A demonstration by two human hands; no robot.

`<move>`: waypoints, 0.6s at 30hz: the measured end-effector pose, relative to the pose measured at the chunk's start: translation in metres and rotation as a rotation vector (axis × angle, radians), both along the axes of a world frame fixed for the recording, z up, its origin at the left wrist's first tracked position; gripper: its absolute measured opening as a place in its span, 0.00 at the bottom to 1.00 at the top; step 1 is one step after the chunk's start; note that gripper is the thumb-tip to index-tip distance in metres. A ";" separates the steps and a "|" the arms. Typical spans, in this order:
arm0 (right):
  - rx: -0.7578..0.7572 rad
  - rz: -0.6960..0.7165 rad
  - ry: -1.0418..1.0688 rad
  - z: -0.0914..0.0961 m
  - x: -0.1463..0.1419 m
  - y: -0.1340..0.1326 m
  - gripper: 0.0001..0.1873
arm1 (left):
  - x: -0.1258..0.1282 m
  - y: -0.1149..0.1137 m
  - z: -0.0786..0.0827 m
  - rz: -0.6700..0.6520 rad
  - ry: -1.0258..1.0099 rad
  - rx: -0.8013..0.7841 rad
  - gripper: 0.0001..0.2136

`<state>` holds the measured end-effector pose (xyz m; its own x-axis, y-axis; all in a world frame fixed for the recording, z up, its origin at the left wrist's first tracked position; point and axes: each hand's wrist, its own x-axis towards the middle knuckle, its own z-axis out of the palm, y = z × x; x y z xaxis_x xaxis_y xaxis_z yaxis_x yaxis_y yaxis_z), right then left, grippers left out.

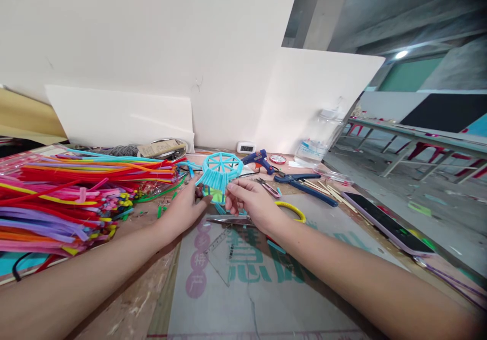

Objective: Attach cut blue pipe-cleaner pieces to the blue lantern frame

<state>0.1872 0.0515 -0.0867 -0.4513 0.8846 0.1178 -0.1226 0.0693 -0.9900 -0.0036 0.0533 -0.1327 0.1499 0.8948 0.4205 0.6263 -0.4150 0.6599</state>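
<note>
A light-blue pipe-cleaner basket shape (219,171), with a round spoked top and hanging strands, is held up over the table between both hands. My left hand (185,206) grips its lower left edge with closed fingers. My right hand (249,200) pinches its lower right strands. A small green piece (216,196) sits at the bottom of the shape between the two hands.
A big heap of coloured pipe cleaners (76,193) fills the left side. A blue glue gun (261,160), blue pliers (304,183), scissors (228,220), a yellow ring (292,209), a clear ruler (216,251) and a phone (388,222) lie around. White boards (190,56) stand behind.
</note>
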 end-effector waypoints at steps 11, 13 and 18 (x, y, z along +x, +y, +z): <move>0.044 -0.043 -0.079 0.000 -0.002 -0.001 0.15 | 0.000 -0.001 0.001 -0.001 -0.002 0.005 0.12; 0.051 -0.053 -0.092 -0.001 -0.002 -0.001 0.15 | 0.000 -0.001 0.001 0.000 0.001 0.006 0.11; 0.198 -0.153 -0.099 0.009 0.005 -0.004 0.13 | 0.002 -0.001 0.002 0.041 0.049 -0.013 0.08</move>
